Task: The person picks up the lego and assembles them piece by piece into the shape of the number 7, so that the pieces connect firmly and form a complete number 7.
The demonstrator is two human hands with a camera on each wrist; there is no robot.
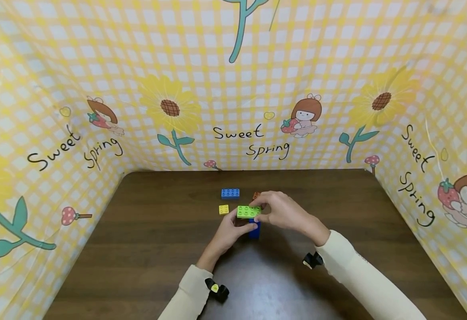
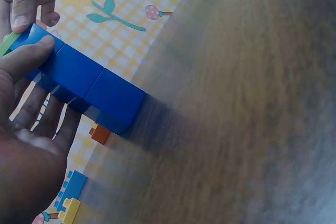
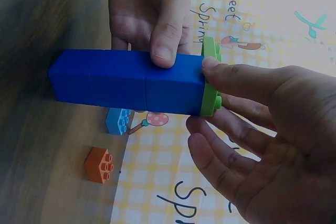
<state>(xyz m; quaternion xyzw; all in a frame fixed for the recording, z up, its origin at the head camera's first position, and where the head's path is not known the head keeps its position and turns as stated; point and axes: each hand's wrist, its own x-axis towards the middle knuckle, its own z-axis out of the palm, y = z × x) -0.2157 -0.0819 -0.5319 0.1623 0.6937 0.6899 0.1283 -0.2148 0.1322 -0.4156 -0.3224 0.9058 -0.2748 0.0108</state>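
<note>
A tower of three dark blue blocks (image 2: 79,72) stands upright on the wooden table. Across its top lies a thin light green studded brick (image 1: 249,211), overhanging to the left in the head view. My left hand (image 1: 226,233) grips the upper part of the tower, its thumb (image 2: 31,56) on the near face and its fingers behind. With the thumb and fingers at its edges, my right hand (image 1: 283,211) pinches the green brick's right part. In the right wrist view the green brick (image 3: 209,93) sits flush against the tower's top, the right thumb touching its near edge.
Behind the hands, on the brown table (image 1: 145,249), lie a lighter blue brick (image 1: 230,193), a small yellow brick (image 1: 223,209) and an orange brick (image 3: 98,165), the last partly hidden by the right hand in the head view. A yellow checked cloth (image 1: 233,89) walls the back and sides.
</note>
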